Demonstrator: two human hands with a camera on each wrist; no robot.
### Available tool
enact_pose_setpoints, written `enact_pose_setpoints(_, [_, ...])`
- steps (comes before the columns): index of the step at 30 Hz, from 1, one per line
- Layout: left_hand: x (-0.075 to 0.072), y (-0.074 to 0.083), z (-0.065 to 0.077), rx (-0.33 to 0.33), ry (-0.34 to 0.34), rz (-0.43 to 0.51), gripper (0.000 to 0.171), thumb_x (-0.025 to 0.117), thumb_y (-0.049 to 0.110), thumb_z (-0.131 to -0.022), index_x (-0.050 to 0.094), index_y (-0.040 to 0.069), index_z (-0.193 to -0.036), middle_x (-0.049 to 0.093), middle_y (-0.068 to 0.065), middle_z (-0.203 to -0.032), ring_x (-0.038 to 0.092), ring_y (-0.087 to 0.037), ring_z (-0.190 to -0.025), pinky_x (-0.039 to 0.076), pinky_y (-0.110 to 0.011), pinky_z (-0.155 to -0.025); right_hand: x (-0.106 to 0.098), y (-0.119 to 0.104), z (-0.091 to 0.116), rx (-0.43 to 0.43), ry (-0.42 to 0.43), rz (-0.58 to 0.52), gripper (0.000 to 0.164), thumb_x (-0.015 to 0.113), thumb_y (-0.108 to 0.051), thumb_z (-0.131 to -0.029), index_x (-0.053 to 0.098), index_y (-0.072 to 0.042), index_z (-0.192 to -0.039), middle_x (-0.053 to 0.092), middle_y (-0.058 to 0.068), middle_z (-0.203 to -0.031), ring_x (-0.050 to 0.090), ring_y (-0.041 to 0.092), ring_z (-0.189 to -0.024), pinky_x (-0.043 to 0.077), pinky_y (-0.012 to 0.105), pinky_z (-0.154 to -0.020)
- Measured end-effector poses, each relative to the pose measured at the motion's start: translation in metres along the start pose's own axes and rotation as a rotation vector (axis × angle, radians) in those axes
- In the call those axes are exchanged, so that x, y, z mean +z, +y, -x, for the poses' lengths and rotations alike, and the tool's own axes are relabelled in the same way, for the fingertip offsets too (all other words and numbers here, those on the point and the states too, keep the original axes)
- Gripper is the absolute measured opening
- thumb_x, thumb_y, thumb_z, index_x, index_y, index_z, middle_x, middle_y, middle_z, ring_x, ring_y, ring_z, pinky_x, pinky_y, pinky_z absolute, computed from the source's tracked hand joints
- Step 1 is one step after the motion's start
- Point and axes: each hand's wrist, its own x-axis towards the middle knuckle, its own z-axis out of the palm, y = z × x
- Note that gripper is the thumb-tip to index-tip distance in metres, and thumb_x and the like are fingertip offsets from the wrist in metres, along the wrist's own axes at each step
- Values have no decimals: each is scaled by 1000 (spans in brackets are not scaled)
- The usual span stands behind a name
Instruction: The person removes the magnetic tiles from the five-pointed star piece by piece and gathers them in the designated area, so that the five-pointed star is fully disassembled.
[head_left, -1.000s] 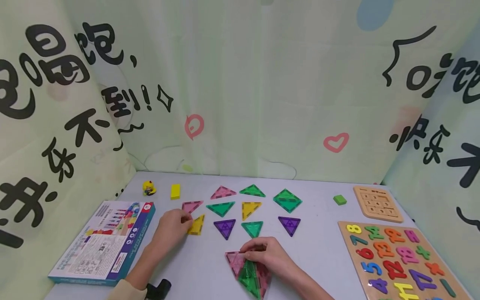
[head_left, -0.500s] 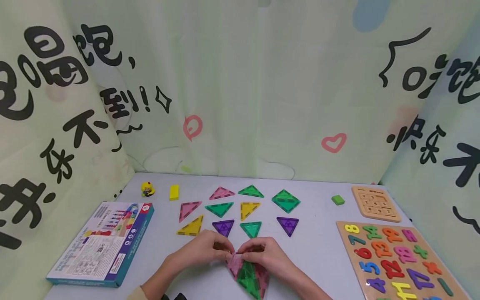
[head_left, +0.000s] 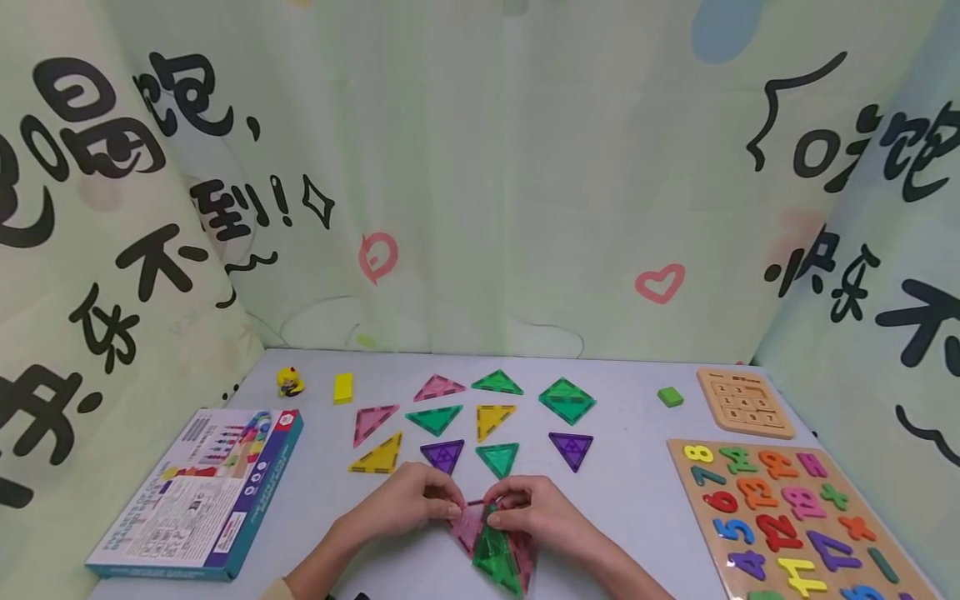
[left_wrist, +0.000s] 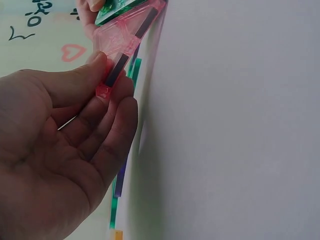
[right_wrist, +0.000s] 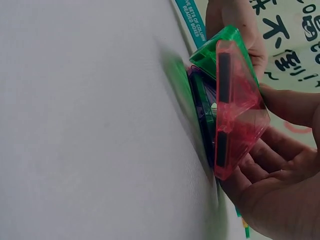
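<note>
Low at the front of the table stands a small structure of joined magnetic tiles, with a green triangle tile point(head_left: 493, 560) between pink ones. My left hand point(head_left: 412, 504) pinches a corner of the left pink triangle tile point(left_wrist: 120, 37) between thumb and fingers. On the other side, my right hand point(head_left: 543, 515) grips the top of the structure, thumb on the green tile. The right wrist view shows the right-hand pink tile point(right_wrist: 235, 112) with dark magnet strips along its edge, fingers behind it. A purple-edged tile point(right_wrist: 200, 107) shows beside it there.
Loose triangle tiles lie beyond the hands, among them a yellow one point(head_left: 377, 454) and a purple one point(head_left: 572, 450). A boxed set point(head_left: 202, 492) lies left. A number puzzle board point(head_left: 772, 498) and a small wooden board point(head_left: 746, 402) lie right.
My left hand has come from beside the yellow tile to the structure and now pinches its pink tile. The right thumb has shifted onto the green tile.
</note>
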Motion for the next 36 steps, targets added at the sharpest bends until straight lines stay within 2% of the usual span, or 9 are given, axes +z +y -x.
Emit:
enact_pose_setpoints(6, [-15,-5,6,-93,54,-3,5,73,26,-90,76,22,-92,70,5,-83,59,-15,-79,50,-28,-70,-3,0,2,-8,-2,-17,31,75,-22,-87,70,-5,-112,66,-2,-86,56,12,-79,47,24,-68])
enact_pose_setpoints(11, [-37,-12,17,-144,116,-82,8,74,25,-90,76,19,-94,68,4,-84,57,-14,-78,49,-28,-69,-11,1,5,-22,-33,-3,30,71,-23,-92,69,-6,-116,71,2,-100,62,12,-89,50,23,-75])
enact_pose_setpoints(15, [-47,-15,21,-192,164,-162,8,74,21,-89,77,17,-96,67,3,-82,57,-15,-77,50,-27,-69,-18,3,7,-49,-73,7,31,68,-22,-93,68,-5,-119,71,6,-111,63,13,-98,51,22,-81])
enact_pose_setpoints(21, [-47,-14,22,-244,216,-301,5,78,21,-86,76,18,-90,63,4,-77,54,-15,-76,49,-28,-69,-21,4,11,-40,-95,21,29,73,-21,-89,69,-4,-112,66,2,-92,58,15,-86,48,23,-75])
enact_pose_setpoints(25, [-43,-10,23,-227,242,-391,5,79,21,-84,75,20,-87,60,5,-74,52,-14,-74,46,-28,-67,-21,3,13,-43,-74,20,26,76,-23,-86,69,-4,-104,64,1,-85,57,15,-80,48,23,-71])
enact_pose_setpoints(29, [-35,-2,19,-158,232,-412,5,77,22,-86,75,20,-91,60,7,-73,52,-12,-71,46,-24,-62,-20,5,14,-39,-46,-8,25,77,-22,-85,69,-3,-100,65,1,-81,58,14,-74,49,24,-64])
enact_pose_setpoints(31, [-27,4,15,-111,186,-366,6,76,24,-88,75,21,-93,61,9,-75,54,-11,-69,47,-23,-61,-19,6,13,-38,-34,-12,24,78,-21,-85,69,-3,-98,66,1,-79,58,13,-71,50,24,-62])
enact_pose_setpoints(36, [2,23,0,-17,20,-131,12,75,30,-89,75,22,-99,68,12,-83,58,-10,-72,49,-23,-64,-18,9,12,-40,-3,0,22,78,-21,-84,71,-3,-96,68,0,-77,57,10,-68,48,23,-60])
